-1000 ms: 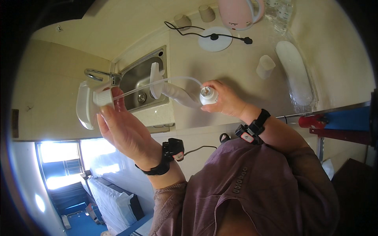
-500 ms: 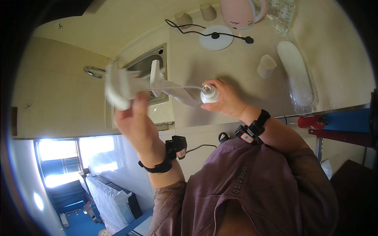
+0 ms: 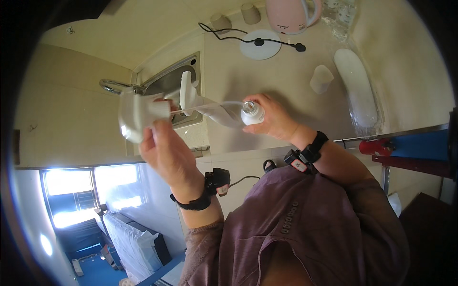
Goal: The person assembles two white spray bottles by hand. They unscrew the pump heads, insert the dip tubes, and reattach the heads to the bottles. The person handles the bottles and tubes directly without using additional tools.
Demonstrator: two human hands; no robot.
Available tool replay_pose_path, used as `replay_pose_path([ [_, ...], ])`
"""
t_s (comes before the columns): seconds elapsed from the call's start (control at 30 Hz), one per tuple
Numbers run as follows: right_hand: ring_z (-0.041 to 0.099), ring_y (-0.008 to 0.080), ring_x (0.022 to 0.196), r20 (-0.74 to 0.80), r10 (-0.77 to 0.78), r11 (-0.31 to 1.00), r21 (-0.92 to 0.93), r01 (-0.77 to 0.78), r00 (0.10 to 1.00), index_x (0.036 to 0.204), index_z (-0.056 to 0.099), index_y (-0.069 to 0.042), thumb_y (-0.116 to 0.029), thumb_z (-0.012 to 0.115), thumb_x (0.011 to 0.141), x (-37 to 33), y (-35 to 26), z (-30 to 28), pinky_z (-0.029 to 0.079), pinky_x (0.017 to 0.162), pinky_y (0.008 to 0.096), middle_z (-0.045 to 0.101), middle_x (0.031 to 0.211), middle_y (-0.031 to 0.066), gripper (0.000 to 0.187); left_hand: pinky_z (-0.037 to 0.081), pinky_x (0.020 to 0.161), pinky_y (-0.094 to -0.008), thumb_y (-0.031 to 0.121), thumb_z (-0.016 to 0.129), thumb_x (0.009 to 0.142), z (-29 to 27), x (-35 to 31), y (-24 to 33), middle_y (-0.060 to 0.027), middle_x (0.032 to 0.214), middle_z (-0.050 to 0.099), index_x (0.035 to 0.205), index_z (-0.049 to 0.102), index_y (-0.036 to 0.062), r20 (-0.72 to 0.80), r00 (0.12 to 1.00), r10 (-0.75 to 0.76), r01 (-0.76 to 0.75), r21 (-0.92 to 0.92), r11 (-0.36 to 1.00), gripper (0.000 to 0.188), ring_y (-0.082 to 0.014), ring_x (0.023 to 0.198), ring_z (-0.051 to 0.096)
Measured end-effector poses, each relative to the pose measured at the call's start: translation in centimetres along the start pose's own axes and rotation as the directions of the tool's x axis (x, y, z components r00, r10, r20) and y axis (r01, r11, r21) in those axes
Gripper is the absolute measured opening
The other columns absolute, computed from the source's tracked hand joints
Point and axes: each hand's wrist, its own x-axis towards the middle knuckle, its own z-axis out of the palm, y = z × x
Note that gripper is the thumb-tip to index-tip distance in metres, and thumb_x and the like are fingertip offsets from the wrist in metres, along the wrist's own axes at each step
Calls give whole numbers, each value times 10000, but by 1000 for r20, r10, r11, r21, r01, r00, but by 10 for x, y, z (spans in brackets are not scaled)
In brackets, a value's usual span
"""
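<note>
My left hand (image 3: 167, 152) holds a white trigger spray head (image 3: 136, 114) raised over the sink. A thin clear dip tube (image 3: 207, 106) runs from the head to the right, toward the open neck of a white bottle (image 3: 251, 112). I cannot tell whether the tube's tip is inside the neck. My right hand (image 3: 274, 119) grips the bottle near its neck, and the bottle's body points left toward the sink. Both wrists carry black bands.
A steel sink (image 3: 188, 64) with a tap (image 3: 112, 86) is set in a beige counter (image 3: 286, 71). On the counter are a pink kettle (image 3: 291, 14), its round base (image 3: 260, 47) with a black cord, two cups (image 3: 222, 21), a white cup (image 3: 322, 78) and a long wrapped white object (image 3: 358, 88).
My left hand has carried the spray head right, from beside the sink's left edge to over the sink, closer to the bottle. My right hand and the bottle have stayed put.
</note>
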Motion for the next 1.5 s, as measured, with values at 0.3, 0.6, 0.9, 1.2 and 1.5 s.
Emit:
replay_pose_path([
  [0.3, 566, 233, 1074, 18, -58, 996, -62, 59, 998, 1291, 469, -45, -177, 853, 655, -8, -23, 31, 441, 944, 344, 572, 1156, 118, 755, 463, 924, -408, 308, 561, 971, -45, 26, 25, -124, 1249, 584, 1275, 523, 29, 48, 994, -96, 103, -181, 978, 414, -228, 1129, 557],
  [0.6, 495, 211, 1199, 99, 12, 999, 50, -17, 995, 1388, 379, -25, -137, 836, 685, -23, -48, 60, 398, 1012, 326, 495, 1306, 138, 846, 457, 895, -362, 335, 509, 997, -102, 33, 55, -84, 1098, 606, 1214, 562, 18, -161, 958, -239, 157, -403, 902, 388, -163, 970, 571],
  [0.9, 456, 296, 1229, 207, 6, 998, 58, -18, 978, 1447, 293, -36, -139, 848, 656, -29, -53, 78, 386, 1026, 403, 453, 1322, 189, 972, 438, 944, -448, 389, 442, 1005, -171, 14, 46, -108, 1161, 629, 1216, 530, 1, 90, 871, -482, 284, -894, 347, 450, -238, 1055, 592],
  [1.2, 450, 275, 1243, 237, -6, 986, 161, -33, 971, 1455, 283, -30, -161, 842, 676, -38, -67, 101, 366, 1043, 394, 429, 1379, 163, 967, 435, 923, -402, 378, 408, 1018, -203, -2, 47, -82, 1179, 626, 1224, 534, 22, 50, 805, -591, 257, -927, 271, 430, -209, 997, 593],
  [1.5, 559, 195, 1108, -55, 96, 989, 116, -89, 994, 1165, 604, 15, -102, 695, 817, -31, -137, 66, 385, 1025, 332, 616, 1172, 113, 379, 466, 890, -392, 346, 467, 1007, -236, -13, 56, -101, 1166, 605, 1255, 508, 16, -80, 888, -453, 174, -853, 493, 415, -203, 997, 582],
])
